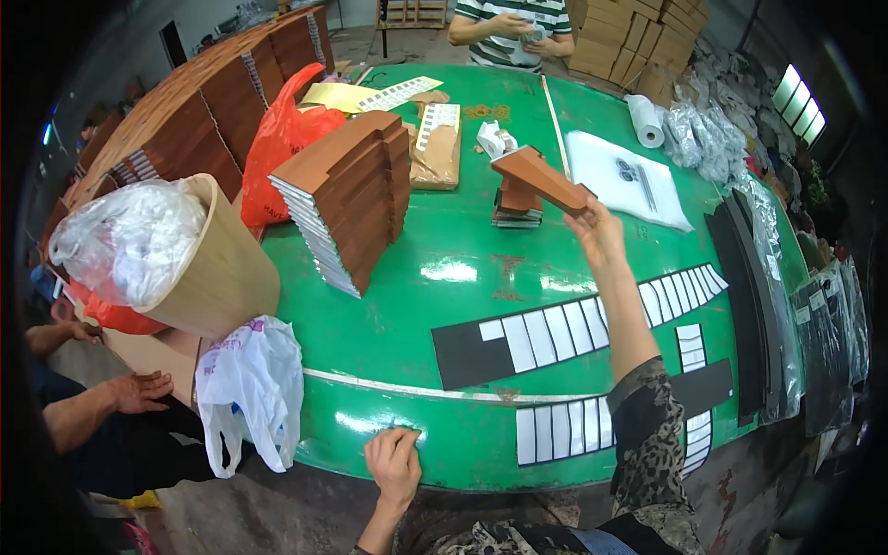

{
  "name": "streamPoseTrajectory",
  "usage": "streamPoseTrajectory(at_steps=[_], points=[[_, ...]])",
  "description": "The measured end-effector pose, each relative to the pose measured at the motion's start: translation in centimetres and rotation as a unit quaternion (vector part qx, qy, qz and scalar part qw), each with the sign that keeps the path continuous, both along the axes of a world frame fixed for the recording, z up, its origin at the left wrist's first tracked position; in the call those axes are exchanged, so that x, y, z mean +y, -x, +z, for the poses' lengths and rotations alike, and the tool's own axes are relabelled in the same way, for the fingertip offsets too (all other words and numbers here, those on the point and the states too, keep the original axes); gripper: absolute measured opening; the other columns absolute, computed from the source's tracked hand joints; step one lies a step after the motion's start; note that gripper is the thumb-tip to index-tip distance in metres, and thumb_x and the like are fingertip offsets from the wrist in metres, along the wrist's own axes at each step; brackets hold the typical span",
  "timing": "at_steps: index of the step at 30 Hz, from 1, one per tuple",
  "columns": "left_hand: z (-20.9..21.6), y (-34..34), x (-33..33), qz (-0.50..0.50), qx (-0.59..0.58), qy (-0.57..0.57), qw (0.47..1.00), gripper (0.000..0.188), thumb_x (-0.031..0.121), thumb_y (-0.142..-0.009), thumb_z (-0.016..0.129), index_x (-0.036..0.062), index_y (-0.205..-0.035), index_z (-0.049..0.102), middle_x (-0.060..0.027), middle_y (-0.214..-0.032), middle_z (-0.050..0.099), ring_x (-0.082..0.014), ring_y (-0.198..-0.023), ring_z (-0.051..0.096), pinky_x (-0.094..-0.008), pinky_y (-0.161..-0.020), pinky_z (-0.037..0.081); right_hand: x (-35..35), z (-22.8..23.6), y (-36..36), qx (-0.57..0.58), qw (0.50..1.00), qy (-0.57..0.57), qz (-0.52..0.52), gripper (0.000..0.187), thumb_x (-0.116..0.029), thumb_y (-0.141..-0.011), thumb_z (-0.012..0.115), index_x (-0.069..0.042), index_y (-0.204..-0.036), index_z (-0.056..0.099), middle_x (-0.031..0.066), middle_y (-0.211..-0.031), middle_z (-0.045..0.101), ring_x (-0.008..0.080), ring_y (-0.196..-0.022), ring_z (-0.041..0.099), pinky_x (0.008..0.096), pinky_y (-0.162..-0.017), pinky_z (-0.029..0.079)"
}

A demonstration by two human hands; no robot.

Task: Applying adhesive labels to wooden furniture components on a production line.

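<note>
Over the right half of the green table (444, 370), my right hand (599, 231) grips one end of a brown tapered flat piece (541, 179). Just under that piece stands a short stack of similar brown pieces (518, 205). My left hand (393, 464) is by the near table edge, fingers curled together; whether something small is in them I cannot make out. A tall stack of brown pieces (356, 190) with pale edges stands left of centre. Beneath my right forearm lies a long black strip with white stickers (555, 335), and shorter stickered strips (566, 430) lie nearer me.
A tan bin (231, 268) full of clear plastic and a white plastic bag (250, 388) stand at left, beside a co-worker's hands (139, 392). A red bag (287, 139), tape dispenser (497, 139), clear bags (620, 176) and black strips (745, 305) lie around. Another person (513, 32) stands opposite.
</note>
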State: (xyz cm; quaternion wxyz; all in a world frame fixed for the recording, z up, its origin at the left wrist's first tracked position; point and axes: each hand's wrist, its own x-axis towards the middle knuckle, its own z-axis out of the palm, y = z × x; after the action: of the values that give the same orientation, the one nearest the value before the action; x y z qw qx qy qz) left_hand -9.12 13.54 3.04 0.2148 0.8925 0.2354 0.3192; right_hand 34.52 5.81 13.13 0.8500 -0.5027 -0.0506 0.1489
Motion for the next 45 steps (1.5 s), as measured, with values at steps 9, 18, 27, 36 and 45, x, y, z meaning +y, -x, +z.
streamPoseTrajectory(at_steps=[9, 18, 27, 36, 45], points=[[0.0, -0.1, 0.1, 0.008, 0.009, -0.008, 1.0, 0.024, -0.006, -0.066, 0.064, 0.0075, -0.085, 0.067, -0.0049, -0.087, 0.061, -0.0253, -0.087, 0.058, -0.0369, -0.077, 0.04, 6.6, -2.8, -0.8, 0.004, 0.99, -0.048, -0.13, 0.018, -0.01, -0.087, 0.061, 0.004, -0.096, 0.053, 0.0118, -0.091, 0.058, 0.0218, -0.082, 0.059, 0.0363, -0.072, 0.057], [-0.1, 0.1, 0.0, 0.014, 0.028, -0.012, 0.999, 0.027, -0.002, -0.065, 0.064, 0.0102, -0.089, 0.067, -0.0017, -0.093, 0.061, -0.0221, -0.091, 0.057, -0.0364, -0.079, 0.039, 5.2, 0.6, -1.9, -0.672, 0.531, 0.427, -0.291, 0.017, -0.004, -0.079, 0.063, -0.005, -0.094, 0.057, 0.0086, -0.087, 0.06, 0.0252, -0.082, 0.06, 0.0369, -0.066, 0.051], [-0.1, 0.1, -0.2, 0.01, 0.009, -0.004, 1.0, 0.029, -0.002, -0.066, 0.064, 0.0114, -0.092, 0.067, -0.0008, -0.092, 0.062, -0.0208, -0.092, 0.057, -0.0359, -0.079, 0.038, 5.7, -1.9, 0.1, -0.754, 0.431, 0.471, -0.153, 0.02, -0.007, -0.068, 0.061, -0.008, -0.088, 0.058, 0.0043, -0.085, 0.058, 0.0206, -0.081, 0.058, 0.0316, -0.068, 0.049], [9.5, -7.0, 8.5, 0.036, -0.166, -0.134, 0.976, 0.035, -0.002, -0.07, 0.063, 0.0098, -0.103, 0.065, -0.0083, -0.102, 0.059, -0.0271, -0.098, 0.056, -0.0427, -0.082, 0.036, 4.0, 0.1, 7.4, -0.752, 0.535, 0.372, -0.1, 0.014, -0.011, -0.066, 0.073, -0.009, -0.073, 0.061, 0.0044, -0.066, 0.058, 0.0231, -0.069, 0.057, 0.0356, -0.069, 0.05], [22.8, -19.7, 22.6, 0.122, 0.188, -0.159, 0.961, 0.064, 0.044, -0.074, 0.063, 0.0108, -0.125, 0.045, -0.0178, -0.109, 0.061, -0.0371, -0.103, 0.058, -0.0573, -0.086, 0.039, -7.6, 0.1, 15.0, -0.718, 0.611, 0.334, 0.025, 0.029, -0.006, -0.071, 0.071, -0.006, -0.056, 0.046, 0.0103, -0.055, 0.045, 0.0308, -0.055, 0.048, 0.0487, -0.076, 0.047]])
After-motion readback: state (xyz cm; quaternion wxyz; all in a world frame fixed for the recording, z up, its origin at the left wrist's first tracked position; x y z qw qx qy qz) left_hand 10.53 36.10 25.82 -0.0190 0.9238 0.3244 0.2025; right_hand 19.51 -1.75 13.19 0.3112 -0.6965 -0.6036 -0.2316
